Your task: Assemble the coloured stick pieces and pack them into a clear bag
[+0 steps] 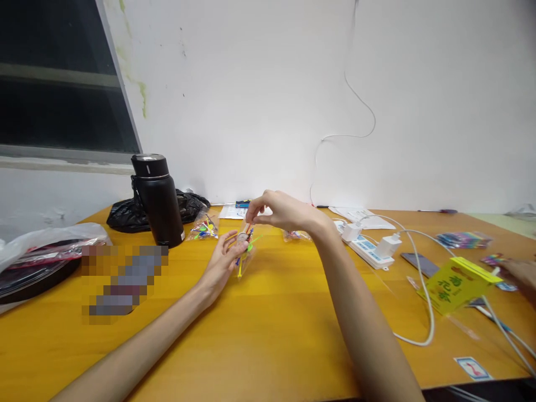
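Observation:
Above the table, a small clear plastic bag (246, 258) with bright yellow, green and blue plastic pieces in it is held in my left hand (224, 257), thumb in front and fingers spread behind. My right hand (285, 212) arches over from the right, with thumb and fingertips pinched together at the bag's upper end. Thin reddish and dark bits show just under those fingertips; what exactly they grip is too small to tell. Behind my hands lie another bag of coloured pieces (205, 228) on the left and a similar bag (296, 236) on the right.
A black thermos (157, 201) stands at left before a black plastic bag (121, 215). At right are a white power strip (368, 251) with chargers, looping cables, a yellow-green box (454, 287) and colourful packets (464, 240). Another person's hand (521, 273) reaches in at the right edge.

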Tool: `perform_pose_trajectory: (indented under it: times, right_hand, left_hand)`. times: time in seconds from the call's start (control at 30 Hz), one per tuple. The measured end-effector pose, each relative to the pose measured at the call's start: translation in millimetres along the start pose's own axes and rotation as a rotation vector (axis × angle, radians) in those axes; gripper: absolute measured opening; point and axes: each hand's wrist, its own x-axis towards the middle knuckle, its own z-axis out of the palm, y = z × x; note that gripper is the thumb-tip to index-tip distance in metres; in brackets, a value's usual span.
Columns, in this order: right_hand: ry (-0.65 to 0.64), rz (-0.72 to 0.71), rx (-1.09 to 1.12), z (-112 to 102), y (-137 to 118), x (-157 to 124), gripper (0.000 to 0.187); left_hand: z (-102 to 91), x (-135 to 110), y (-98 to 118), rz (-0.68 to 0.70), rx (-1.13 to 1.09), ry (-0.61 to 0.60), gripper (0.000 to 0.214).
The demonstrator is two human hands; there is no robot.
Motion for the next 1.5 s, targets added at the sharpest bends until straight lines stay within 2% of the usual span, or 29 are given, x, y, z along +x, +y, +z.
perform_pose_trajectory:
  times: [0.13,0.27,0.37,0.5,0.6,0.7,0.87,0.97,1.07,1.13,1.23,1.3,1.4,1.5]
  right_hand:
    - [0.080,-0.013,-0.067,-14,-3,-12,0.022]
    - [0.118,0.006,-0.060,-19,-1,-17,0.020]
    - [0.061,-0.019,-0.003,-19,0,-15,0.021]
    - [-0.014,-0.024,0.039,-14,-2,-12,0.023]
    - [-0.049,-0.006,0.055,-11,-5,-11,0.022]
    - [-0.089,0.015,0.075,-10,-4,-11,0.023]
    - [-0.070,0.062,0.042,-9,3,-13,0.026]
    - [0.067,0.042,0.037,8,2,-21,0.022]
    - [0.444,0.034,0.087,41,4,-36,0.021]
    - [0.607,0.072,0.180,67,10,-46,0.023]
    - [0.687,0.108,0.392,97,23,-58,0.024]
    - [0.694,0.119,0.488,109,30,-61,0.022]
    - [0.677,0.138,0.541,116,33,-61,0.019]
    - [0.696,0.151,0.533,116,30,-61,0.019]
  left_hand:
    - [-0.8,0,5,-0.002,-0.148,-0.087,0.052]
    - [-4.7,-1,9,-0.039,-0.123,-0.077,0.058]
    - [-7.0,-2,11,-0.047,-0.047,-0.101,0.065]
    - [-5.2,-3,15,-0.017,0.081,-0.231,0.073]
    - [-2.1,-3,17,-0.031,0.174,-0.318,0.066]
    - [-1.0,-3,16,-0.023,0.270,-0.291,0.058]
    - [-2.7,-2,12,0.022,0.350,-0.176,0.063]
    - [-3.5,-1,10,0.059,0.419,-0.136,0.061]
    - [-4.2,-1,6,0.130,0.510,-0.114,0.056]
    - [-4.4,-2,3,0.162,0.549,-0.138,0.053]
    - [-2.8,-4,1,0.133,0.556,-0.223,0.052]
    - [-0.4,-6,3,0.102,0.510,-0.273,0.053]
    - [3.2,-7,8,0.081,0.392,-0.325,0.052]
    - [4.6,-6,15,0.103,0.327,-0.312,0.044]
